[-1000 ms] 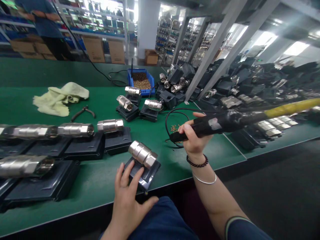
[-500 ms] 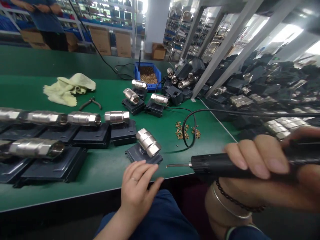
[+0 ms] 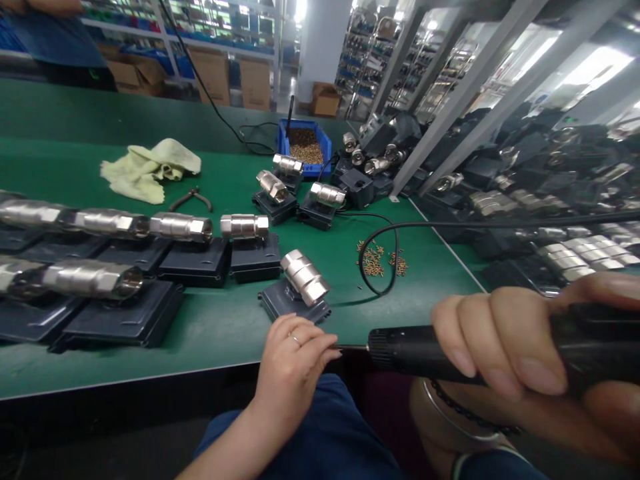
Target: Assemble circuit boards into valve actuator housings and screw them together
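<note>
My right hand (image 3: 500, 340) is wrapped round a black electric screwdriver (image 3: 400, 347), its thin bit (image 3: 354, 347) pointing left. At the bit's end, the thumb and fingers of my left hand (image 3: 297, 350) are pinched together, hiding the tip. Just beyond my left hand, on the bench, rests a dark grey box with a shiny metal valve body (image 3: 305, 277) lying across its top. My left knuckles overlap the box's near edge in view; whether they touch it I cannot tell.
Rows of similar valve units (image 3: 115, 287) stand at left. Loose brass screws (image 3: 373, 260) lie beside a looped black cable (image 3: 363, 267). Further back are a blue bin (image 3: 325, 150) of screws, pliers (image 3: 193, 197), a yellow cloth (image 3: 150, 170) and piled units. A person (image 3: 55, 40) stands across the bench.
My left hand has closed from spread fingers to a pinch at the bit's tip. The screwdriver has come slightly left and down, and a small brass-coloured end on its bit is now covered.
</note>
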`<state>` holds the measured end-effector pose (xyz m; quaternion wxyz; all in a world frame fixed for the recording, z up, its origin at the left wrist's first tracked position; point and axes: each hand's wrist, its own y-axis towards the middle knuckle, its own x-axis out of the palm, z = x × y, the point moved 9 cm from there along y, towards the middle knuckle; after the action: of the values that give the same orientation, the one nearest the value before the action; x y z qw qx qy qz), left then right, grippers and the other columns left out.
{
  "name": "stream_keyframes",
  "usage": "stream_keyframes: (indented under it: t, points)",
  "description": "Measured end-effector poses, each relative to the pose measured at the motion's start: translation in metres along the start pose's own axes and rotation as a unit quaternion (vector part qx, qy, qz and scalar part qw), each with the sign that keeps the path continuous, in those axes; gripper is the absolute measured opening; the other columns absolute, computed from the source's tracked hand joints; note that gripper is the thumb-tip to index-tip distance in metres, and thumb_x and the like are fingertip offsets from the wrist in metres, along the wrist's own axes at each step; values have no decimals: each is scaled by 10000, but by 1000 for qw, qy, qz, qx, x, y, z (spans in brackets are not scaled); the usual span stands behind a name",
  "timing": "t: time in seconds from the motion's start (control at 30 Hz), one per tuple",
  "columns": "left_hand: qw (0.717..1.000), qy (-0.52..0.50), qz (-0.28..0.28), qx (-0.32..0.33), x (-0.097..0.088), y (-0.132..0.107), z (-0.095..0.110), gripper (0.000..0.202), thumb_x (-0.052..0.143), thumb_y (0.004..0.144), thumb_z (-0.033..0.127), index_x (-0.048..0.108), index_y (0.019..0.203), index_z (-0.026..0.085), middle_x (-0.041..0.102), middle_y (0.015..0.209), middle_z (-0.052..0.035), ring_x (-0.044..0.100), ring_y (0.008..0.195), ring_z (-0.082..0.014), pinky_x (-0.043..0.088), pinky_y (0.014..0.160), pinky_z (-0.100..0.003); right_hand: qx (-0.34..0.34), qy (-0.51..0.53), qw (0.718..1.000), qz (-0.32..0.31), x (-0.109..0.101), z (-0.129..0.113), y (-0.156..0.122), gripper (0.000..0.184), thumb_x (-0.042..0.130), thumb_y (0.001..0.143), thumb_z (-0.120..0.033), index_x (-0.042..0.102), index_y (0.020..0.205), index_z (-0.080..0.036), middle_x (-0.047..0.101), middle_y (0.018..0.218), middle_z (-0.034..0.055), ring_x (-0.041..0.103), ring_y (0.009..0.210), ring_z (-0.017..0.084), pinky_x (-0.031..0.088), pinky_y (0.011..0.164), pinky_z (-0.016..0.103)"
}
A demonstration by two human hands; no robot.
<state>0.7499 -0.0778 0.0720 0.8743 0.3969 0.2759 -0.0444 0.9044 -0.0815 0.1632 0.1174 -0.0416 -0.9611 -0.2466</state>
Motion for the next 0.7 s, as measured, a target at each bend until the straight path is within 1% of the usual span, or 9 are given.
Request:
stream_keyframes:
  t: [0.07,0.13,0.23,0.3,0.33,0.43,0.53,0.6,0.7]
  points:
    - [999,37,12,-12,-4,-5,-9,195,600,885,360,624,1003,207,675,862,-45,623,842,-203,519,799,-362,-46,52,998,9,3,-2,6,305,687,774,-263,589,1061,-295,432,535,-82,401,390,76,371,416,259]
    - [995,87,31,-38,-9,-13,-24,323,663,828,413,592,1061,201,640,984,-90,594,975,-258,519,849,-413,-78,56,995,4,7,-1,15,308,675,765,-195,599,1060,-234,485,583,-62,434,433,83,400,444,262]
    - [987,134,23,-84,-9,-22,-51,540,753,740,387,514,1170,165,534,1206,-173,487,1166,-353,473,938,-539,-86,35,996,-16,13,11,27,307,667,771,-184,603,1067,-230,526,610,-53,484,470,98,430,476,271]
    - [985,134,-6,-105,-3,-25,-63,643,762,714,332,450,1244,145,444,1312,-211,418,1239,-390,447,964,-585,-74,23,997,-22,14,21,32,306,670,774,-185,600,1068,-233,537,611,-57,499,472,99,441,478,268]
    - [985,129,-18,-111,0,-26,-66,648,750,718,302,432,1260,144,411,1340,-217,399,1258,-395,439,973,-593,-67,18,997,-24,14,26,33,306,676,774,-191,598,1067,-233,540,610,-59,504,471,100,444,474,266]
    - [986,107,-33,-121,4,-26,-69,601,710,737,247,421,1255,155,342,1396,-223,368,1296,-397,425,992,-597,-45,1,998,-35,16,38,35,321,693,771,-209,594,1075,-233,551,605,-57,518,474,105,444,461,264]
    - [987,80,-54,-129,8,-26,-71,645,732,713,237,394,1258,169,284,1436,-231,346,1319,-401,429,992,-593,-23,-5,999,-47,20,46,37,301,706,771,-227,597,1052,-241,561,607,-52,519,475,106,437,452,262]
    - [987,72,-62,-129,9,-26,-73,683,751,687,220,384,1262,180,310,1411,-223,372,1300,-396,441,980,-590,-5,-2,998,-55,22,52,42,254,716,768,-232,601,994,-239,565,606,-54,511,467,97,429,446,252]
    - [988,79,-51,-122,7,-26,-75,682,752,666,200,399,1249,180,381,1328,-204,441,1227,-382,467,947,-585,21,11,997,-70,26,62,49,210,731,757,-234,594,916,-230,556,580,-66,495,450,80,413,438,227]
